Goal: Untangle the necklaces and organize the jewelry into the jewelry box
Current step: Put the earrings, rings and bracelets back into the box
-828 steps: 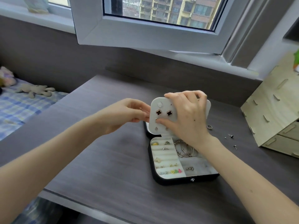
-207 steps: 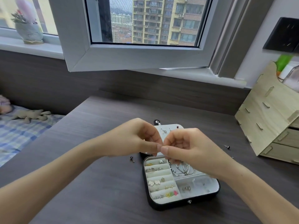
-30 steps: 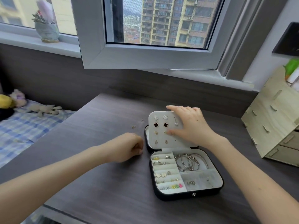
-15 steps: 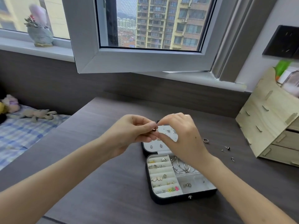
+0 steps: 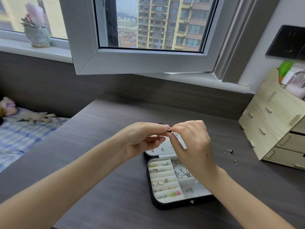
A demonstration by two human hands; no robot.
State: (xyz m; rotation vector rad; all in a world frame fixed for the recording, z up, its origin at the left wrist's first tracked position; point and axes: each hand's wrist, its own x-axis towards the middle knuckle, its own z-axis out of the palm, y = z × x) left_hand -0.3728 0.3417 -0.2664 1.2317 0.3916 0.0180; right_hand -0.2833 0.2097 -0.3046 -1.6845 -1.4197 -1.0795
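Left hand (image 5: 145, 138) and right hand (image 5: 193, 142) meet above the open jewelry box (image 5: 178, 204), fingertips pinching one small dark stud (image 5: 169, 130). Ring rows (image 5: 160, 176) and the bangles (image 5: 181, 171) compartment are filled. Judged well advanced: loose studs (image 5: 230, 151) remain on the desk (image 5: 255, 187), right of the box.

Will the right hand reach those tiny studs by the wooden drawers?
Probably yes: the studs lie on the desk beside the right hand, nothing between, though it pinches an earring now.
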